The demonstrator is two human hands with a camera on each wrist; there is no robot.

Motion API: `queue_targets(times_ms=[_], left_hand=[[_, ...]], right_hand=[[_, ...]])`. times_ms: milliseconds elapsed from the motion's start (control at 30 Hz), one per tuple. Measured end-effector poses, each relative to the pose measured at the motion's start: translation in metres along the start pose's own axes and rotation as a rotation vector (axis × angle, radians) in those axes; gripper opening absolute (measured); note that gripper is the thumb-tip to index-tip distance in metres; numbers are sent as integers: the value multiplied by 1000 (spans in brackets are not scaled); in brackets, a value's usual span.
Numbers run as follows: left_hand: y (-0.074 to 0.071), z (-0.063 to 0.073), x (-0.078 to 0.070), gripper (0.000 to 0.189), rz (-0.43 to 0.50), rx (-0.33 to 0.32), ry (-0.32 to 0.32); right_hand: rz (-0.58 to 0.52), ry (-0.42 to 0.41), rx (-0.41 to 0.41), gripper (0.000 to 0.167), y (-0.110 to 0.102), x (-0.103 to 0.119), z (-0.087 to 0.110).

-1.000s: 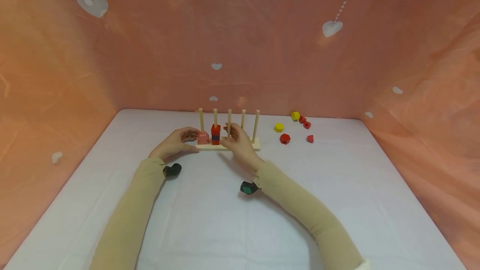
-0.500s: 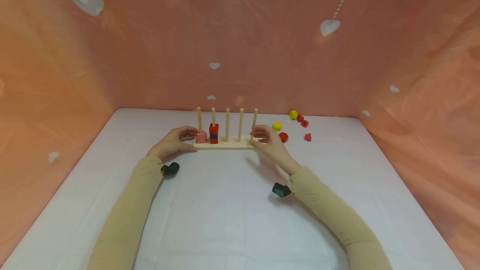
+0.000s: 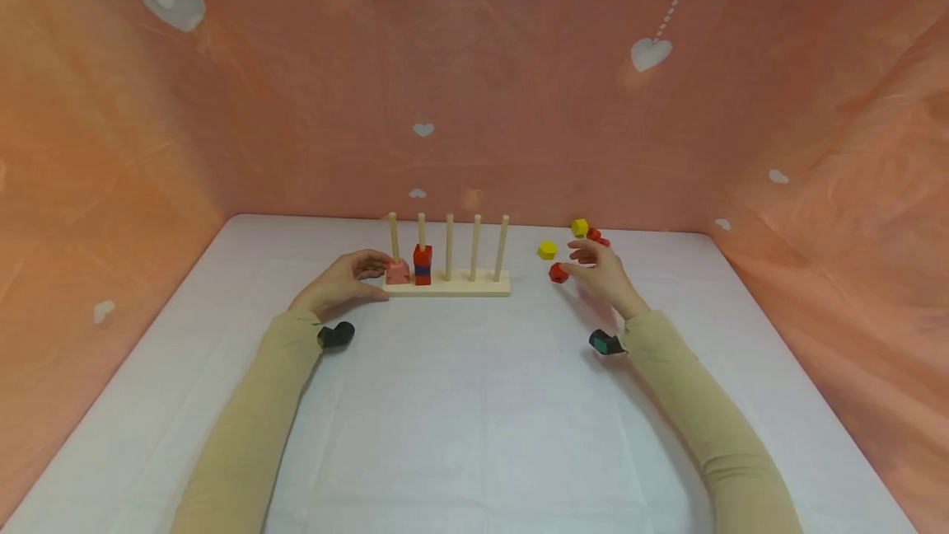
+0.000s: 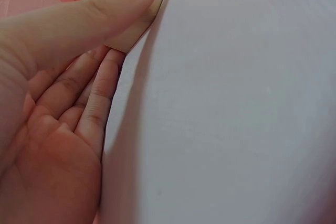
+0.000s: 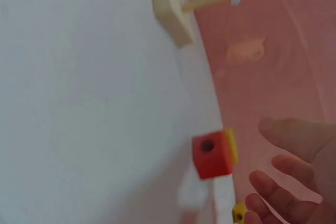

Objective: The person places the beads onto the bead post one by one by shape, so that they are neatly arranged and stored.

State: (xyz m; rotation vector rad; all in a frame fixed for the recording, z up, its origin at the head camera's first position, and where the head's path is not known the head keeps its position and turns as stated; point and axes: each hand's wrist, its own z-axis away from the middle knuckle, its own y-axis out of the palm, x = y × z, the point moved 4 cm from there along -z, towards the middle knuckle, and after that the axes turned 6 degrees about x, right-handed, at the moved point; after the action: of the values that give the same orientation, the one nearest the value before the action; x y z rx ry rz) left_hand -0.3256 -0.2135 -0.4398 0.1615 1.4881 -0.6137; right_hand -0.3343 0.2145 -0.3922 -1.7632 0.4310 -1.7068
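Observation:
A wooden peg stand (image 3: 463, 289) with several upright rods sits toward the back of the table. My left hand (image 3: 341, 280) holds its left end, thumb (image 4: 113, 11) along the front and fingers round the far side. On the leftmost rod is a pink block (image 3: 398, 272); the one beside it carries a stack of red and blue blocks (image 3: 423, 264). To the right of the stand, my right hand (image 3: 604, 277) hovers close to a loose red block (image 3: 558, 273), fingers parted and nothing held. In the right wrist view this red block (image 5: 211, 156) shows a hole and stands apart from the fingers.
Two yellow blocks, a nearer one (image 3: 547, 250) and a farther one (image 3: 580, 227), lie behind the loose red block. Small red pieces (image 3: 594, 234) sit near the back, partly covered by my right hand. A pink cloth (image 3: 482, 89) hangs behind the white table (image 3: 474, 419).
My right hand has moved right, from the stand's middle past its right end to the loose red block. The left hand keeps its hold on the stand.

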Motion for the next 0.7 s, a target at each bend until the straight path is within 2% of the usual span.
queue_targets(times_ms=[167,367,533,700], left_hand=[[0,1,-1,62,-11,-15,-12],[2,0,-1,63,-7,-19,-12],[2,0,-2,64,-6,-17,-13],[1,1,-2,64,-2,-17,-8]], right_hand=[[-1,50,59,51,0,-8,-3],[31,90,91,41,4,-14,-8],[10,65,92,35,7,-16,-9],[-20,10,87,37,11,-15,-9]])
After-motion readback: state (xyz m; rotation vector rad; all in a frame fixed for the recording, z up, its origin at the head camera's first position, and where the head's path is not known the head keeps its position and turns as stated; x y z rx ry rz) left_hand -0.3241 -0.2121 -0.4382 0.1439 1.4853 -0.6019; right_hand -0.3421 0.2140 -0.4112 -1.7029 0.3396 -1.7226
